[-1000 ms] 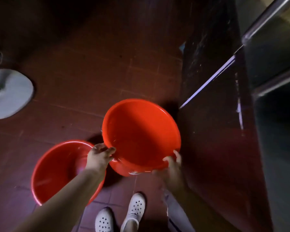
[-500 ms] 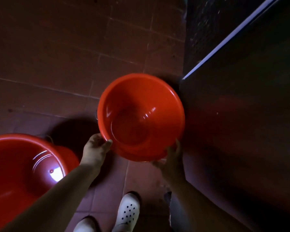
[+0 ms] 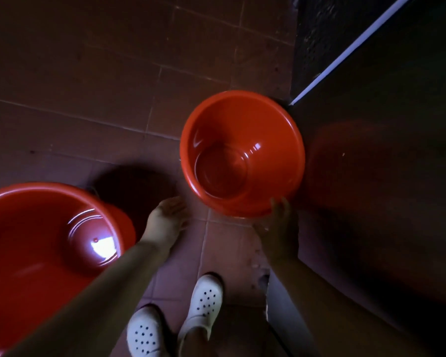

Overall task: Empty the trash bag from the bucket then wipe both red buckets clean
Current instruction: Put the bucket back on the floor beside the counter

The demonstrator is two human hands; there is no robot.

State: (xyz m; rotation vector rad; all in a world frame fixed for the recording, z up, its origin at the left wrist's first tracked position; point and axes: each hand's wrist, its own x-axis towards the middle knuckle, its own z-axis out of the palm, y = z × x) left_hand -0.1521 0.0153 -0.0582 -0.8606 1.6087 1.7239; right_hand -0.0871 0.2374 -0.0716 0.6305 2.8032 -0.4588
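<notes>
Head view: only one camera was available.
Small red bucket (image 3: pixel 242 153): stood upright on the tiled floor (image 3: pixel 88 73), close beside the dark cabinet (image 3: pixel 384 176); interior looked bare, no trash bag visible.
Large red bucket (image 3: pixel 47 240): sat at lower left, well apart from the small one, interior glossy.
Right hand (image 3: pixel 278 225): fingers curled over the near rim of the small red bucket, holding it.
Left hand (image 3: pixel 166 219): fingers relaxed and spread, holding nothing, just beside the small bucket.
Step in hand: judged as setting the small bucket down.
Procedure: release only once the base sat flat; keep clear of the white clogs (image 3: pixel 175 318).
Cloth: none visible.
</notes>
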